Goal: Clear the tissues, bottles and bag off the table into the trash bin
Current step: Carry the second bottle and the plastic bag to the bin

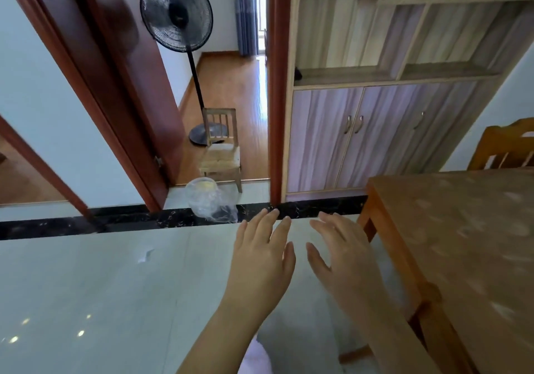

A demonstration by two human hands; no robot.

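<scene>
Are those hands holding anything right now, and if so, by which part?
Nothing: the left hand and right hand are both open, fingers spread, empty.

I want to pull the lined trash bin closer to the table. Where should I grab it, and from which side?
Probably its round rim, from above on the near side. The trash bin stands upright, mouth open upward; the clear liner over its walls looks loose and slippery. The small chair crowds the far side. The open left hand is nearer.
</scene>
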